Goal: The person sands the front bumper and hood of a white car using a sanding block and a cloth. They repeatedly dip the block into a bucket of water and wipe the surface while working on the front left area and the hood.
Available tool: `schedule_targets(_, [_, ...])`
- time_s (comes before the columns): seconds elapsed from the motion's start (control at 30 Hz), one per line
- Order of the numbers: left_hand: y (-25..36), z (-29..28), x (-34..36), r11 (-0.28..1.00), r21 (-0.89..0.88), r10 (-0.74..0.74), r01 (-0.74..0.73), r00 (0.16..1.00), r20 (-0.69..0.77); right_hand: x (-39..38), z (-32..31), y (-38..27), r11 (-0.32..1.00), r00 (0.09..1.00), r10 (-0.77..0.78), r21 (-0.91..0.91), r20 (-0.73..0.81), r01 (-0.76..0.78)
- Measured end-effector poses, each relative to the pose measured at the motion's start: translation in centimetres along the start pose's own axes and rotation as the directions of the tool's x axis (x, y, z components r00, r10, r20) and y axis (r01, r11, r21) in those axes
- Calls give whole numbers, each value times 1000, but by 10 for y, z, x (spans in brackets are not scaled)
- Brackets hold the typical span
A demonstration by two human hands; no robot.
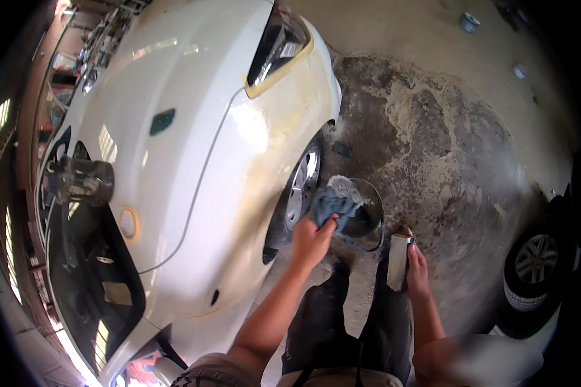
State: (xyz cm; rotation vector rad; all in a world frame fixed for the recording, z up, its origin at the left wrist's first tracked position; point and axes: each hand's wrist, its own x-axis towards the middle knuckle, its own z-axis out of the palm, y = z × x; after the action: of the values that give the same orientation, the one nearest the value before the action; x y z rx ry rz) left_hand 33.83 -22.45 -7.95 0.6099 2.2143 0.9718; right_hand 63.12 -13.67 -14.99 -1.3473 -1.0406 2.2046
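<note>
My left hand (315, 240) is closed round a bunched blue-grey cloth (333, 206), held beside the car's wheel. Just beyond the cloth a bucket (376, 221) with a thin wire handle stands on the floor, with something whitish and fluffy (346, 187) at its rim; I cannot make out what that is. Down by my right thigh, my right hand (417, 272) grips a long, flat, pale block (397, 263), probably a sanding block. To the left, the white car (200, 129) has yellowish filler patches (274, 138) over its side panel.
A dark container (84, 180) stands on the car, near a tape roll (130, 223) and a dark green pad (163, 121). A small dark pad (342, 149) lies on the wet floor by the wheel (302, 184). At right is another vehicle's wheel (536, 258); a tin (469, 23) stands farther off.
</note>
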Motion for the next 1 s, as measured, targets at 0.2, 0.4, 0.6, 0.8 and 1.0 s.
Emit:
schedule_targets(0.2, [107,-151,-1,859,480,356,-181,884,-303,-9,40,15,997,1000,-17,70,5,16])
schedule_targets(0.4, [66,-174,88,329,944,526,-37,837,-151,-1,81,-2,991,998,33,131,46,-38])
schedule_targets(0.6, [57,-113,171,-8,960,520,-280,819,243,41,61,-6,990,997,62,125,55,-69])
schedule_targets(0.8, [84,-41,277,-215,920,486,-327,781,391,73,31,-34,989,996,88,120,13,-89])
schedule_targets(1.0, [88,28,385,-318,854,562,-412,644,520,94,-14,-46,971,984,173,177,-37,-164])
